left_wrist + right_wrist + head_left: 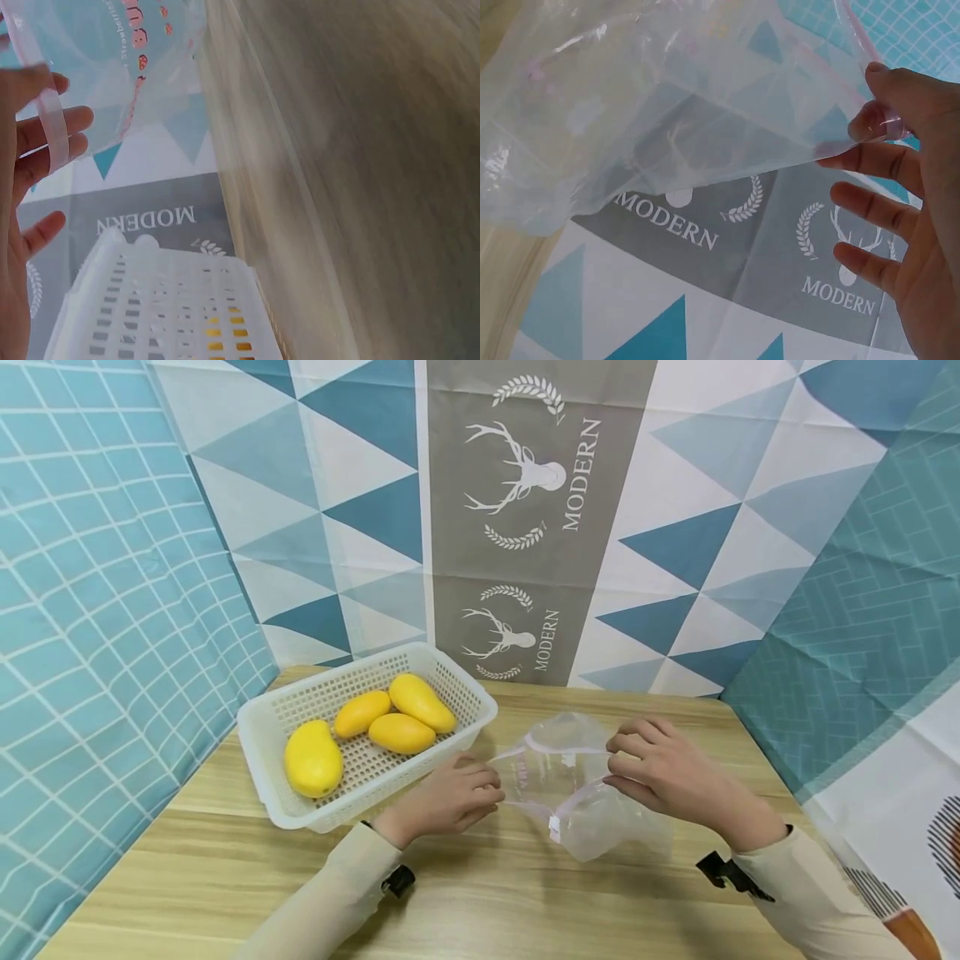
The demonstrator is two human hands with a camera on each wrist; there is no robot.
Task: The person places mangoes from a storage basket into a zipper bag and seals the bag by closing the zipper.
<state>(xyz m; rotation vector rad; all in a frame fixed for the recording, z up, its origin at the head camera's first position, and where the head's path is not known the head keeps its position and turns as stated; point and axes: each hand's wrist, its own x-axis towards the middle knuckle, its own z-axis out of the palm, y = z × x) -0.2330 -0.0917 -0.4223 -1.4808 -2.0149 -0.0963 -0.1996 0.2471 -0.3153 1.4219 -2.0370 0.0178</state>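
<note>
A clear plastic zip bag point(611, 822) with a pink-tinted rim and a small white slider point(554, 827) is held with its mouth spread apart above the wooden table. On the left, my left hand point(448, 795) grips the rim; its wrist view shows the pale strip point(51, 124) between thumb and fingers and red printing on the film. Opposite, my right hand point(671, 772) pinches the other end of the rim. In that wrist view, thumb and index finger take the pinkish edge point(886, 129), while the other fingers stay apart. No contents are visible in the bag.
A white perforated plastic basket point(258, 777) stands behind and left of my left hand. Several yellow mangoes point(312, 760) lie in it. Patterned cloth point(375, 485) hangs along the back and sides of the wooden table point(517, 910).
</note>
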